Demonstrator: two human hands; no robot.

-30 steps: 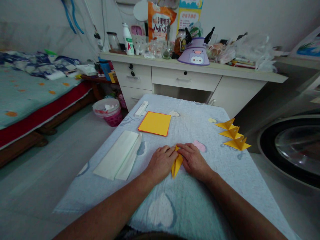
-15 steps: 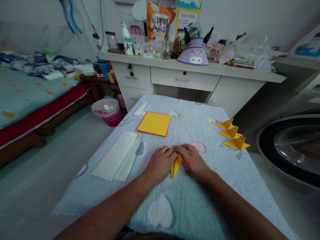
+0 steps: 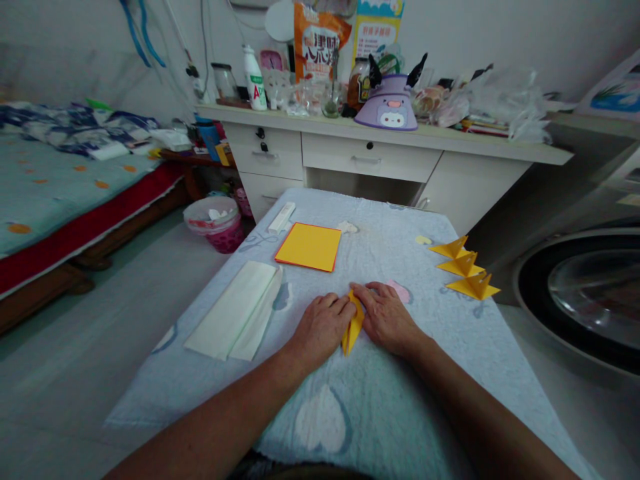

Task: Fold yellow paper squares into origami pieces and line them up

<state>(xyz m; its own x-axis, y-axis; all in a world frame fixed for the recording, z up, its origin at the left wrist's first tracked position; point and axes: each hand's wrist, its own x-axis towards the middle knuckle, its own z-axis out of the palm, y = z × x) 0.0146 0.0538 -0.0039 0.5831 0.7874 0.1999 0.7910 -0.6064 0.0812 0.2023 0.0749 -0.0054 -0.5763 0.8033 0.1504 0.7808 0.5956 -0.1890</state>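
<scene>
A narrow, pointed piece of folded yellow origami paper [image 3: 355, 328] lies on the table in front of me, its long tip towards me. My left hand [image 3: 327, 325] presses its fingers on the paper's left side and covers part of it. My right hand [image 3: 387, 316] grips the far right edge, fingertips at the upper end, with the thumb side against the paper. Beyond the hands sits a stack of square yellow paper [image 3: 310, 247], with an orange-red edge showing underneath. Three folded yellow paper figures [image 3: 462, 267] with pointed wings stand in a row at the right.
A folded pale sheet [image 3: 235, 311] lies on the patterned tablecloth [image 3: 320, 420] to the left. Behind it is a small white box [image 3: 282, 217]. A white desk [image 3: 370, 160] with jars and bags stands beyond; a washing machine [image 3: 590, 293] is on the right.
The fingers of my right hand have shifted slightly up and right, exposing more of the folded paper's far end. My left hand stays almost in place.
</scene>
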